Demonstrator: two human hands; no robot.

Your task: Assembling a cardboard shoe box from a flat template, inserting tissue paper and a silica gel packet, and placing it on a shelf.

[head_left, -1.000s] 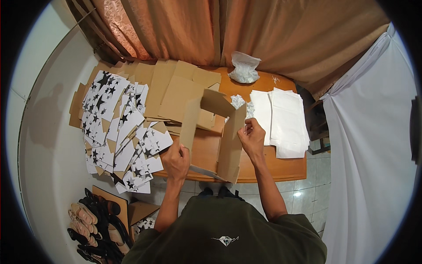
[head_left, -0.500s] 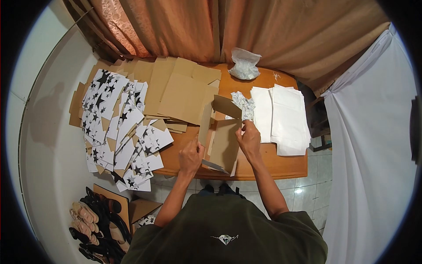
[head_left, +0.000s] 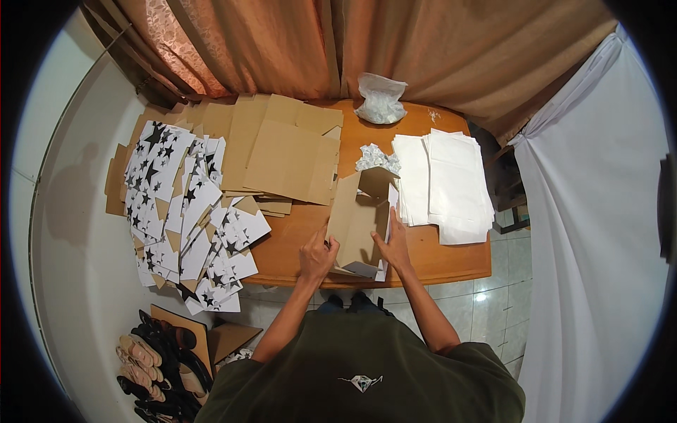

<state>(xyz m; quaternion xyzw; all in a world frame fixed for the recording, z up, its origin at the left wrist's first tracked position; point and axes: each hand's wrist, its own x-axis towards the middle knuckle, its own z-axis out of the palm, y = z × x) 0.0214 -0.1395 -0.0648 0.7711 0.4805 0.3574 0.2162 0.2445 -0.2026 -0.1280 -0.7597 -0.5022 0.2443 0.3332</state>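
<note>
Where a second ago the box blank (head_left: pixel 360 225) stood raised and splayed between the hands, with the left hand (head_left: pixel 315 255) out wide on a long side panel, it now sits lower near the table's (head_left: pixel 451 259) front edge, its panels drawn together into a narrow brown sleeve. The left hand has come in beside the sleeve's left wall, fingers curled on its lower edge, while the right hand (head_left: pixel 392 243) presses flat along the right wall, so both grip the box from either side. Judging by this, the folding has moved from opening the blank to squaring it up. Star-printed sheets (head_left: pixel 187 211) lie at left, flat cardboard (head_left: pixel 285 151) behind, and white paper (head_left: pixel 448 187) at right.
</note>
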